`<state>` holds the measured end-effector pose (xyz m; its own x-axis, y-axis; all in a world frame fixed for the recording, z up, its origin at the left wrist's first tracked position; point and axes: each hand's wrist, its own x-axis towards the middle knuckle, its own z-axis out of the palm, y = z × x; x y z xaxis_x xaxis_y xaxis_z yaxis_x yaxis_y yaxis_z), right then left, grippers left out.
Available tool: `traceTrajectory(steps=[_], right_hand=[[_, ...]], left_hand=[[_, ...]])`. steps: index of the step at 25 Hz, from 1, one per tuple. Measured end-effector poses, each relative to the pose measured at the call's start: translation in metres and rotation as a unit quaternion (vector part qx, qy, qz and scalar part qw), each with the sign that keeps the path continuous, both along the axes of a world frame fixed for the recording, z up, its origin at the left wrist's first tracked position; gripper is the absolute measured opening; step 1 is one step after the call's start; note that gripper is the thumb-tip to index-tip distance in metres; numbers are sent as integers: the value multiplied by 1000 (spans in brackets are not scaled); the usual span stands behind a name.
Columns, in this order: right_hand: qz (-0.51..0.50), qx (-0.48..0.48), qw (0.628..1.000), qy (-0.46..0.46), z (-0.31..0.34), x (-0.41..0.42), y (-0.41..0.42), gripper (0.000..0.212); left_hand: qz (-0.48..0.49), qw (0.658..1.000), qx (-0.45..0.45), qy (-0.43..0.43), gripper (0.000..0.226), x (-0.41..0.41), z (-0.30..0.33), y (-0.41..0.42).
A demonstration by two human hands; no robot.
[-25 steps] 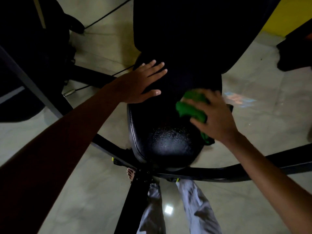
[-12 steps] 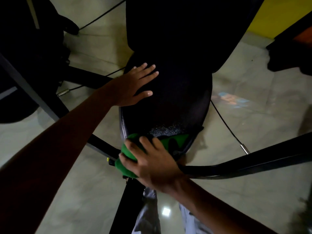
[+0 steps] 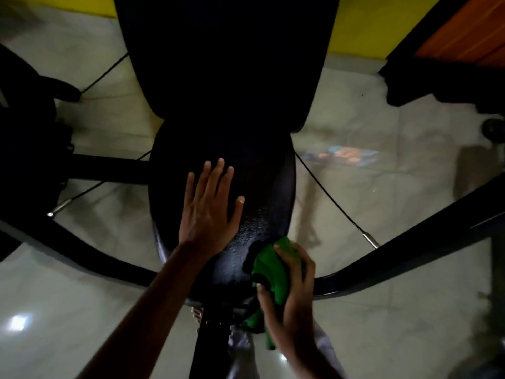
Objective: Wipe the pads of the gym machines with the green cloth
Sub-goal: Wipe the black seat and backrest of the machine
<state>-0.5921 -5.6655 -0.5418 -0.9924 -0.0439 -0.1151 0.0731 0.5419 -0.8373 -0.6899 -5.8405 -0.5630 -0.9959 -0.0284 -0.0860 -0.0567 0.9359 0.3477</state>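
Head view: one green cloth point(image 3: 273, 272) lies bunched at the near right edge of the black seat pad point(image 3: 262, 187), clutched in the curled fingers of the right hand point(image 3: 289, 294). Left hand point(image 3: 210, 212) lies flat on the pad, fingers straight and spread. One back pad point(image 3: 224, 56) rises beyond. Two dark frame bars point(image 3: 410, 247) flank the seat; two thin cables point(image 3: 333, 201) cross the pale tiled floor point(image 3: 382, 187).

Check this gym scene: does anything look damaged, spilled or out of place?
Nothing stands out. The seat pad looks intact; the left hand rests flat on it, the right hand grips the green cloth at its near-right edge.
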Motion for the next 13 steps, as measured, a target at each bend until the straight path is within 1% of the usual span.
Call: traceTrajectory(steps=[3, 6, 8, 10, 11, 13], right_hand=[[-123, -78, 989, -13, -1, 3, -26, 55], [-220, -132, 966, -42, -16, -45, -14, 40], [-236, -152, 956, -84, -30, -92, 0, 32], [-249, -179, 946, -108, -38, -116, 8, 28], [-255, -183, 942, -119, -39, -113, 8, 29], [-258, -190, 936, -144, -36, -78, 5, 33]], left_hand=[[10, 1000, -28, 0, 60, 0, 0, 0], [8, 999, -35, -10, 59, -3, 2, 1], [9, 999, -42, -17, 59, -2, 2, 4], [12, 999, -46, -18, 60, -2, 2, 2], [13, 999, -47, -19, 60, -2, 2, 2], [16, 999, -46, -16, 59, -3, 4, 3]])
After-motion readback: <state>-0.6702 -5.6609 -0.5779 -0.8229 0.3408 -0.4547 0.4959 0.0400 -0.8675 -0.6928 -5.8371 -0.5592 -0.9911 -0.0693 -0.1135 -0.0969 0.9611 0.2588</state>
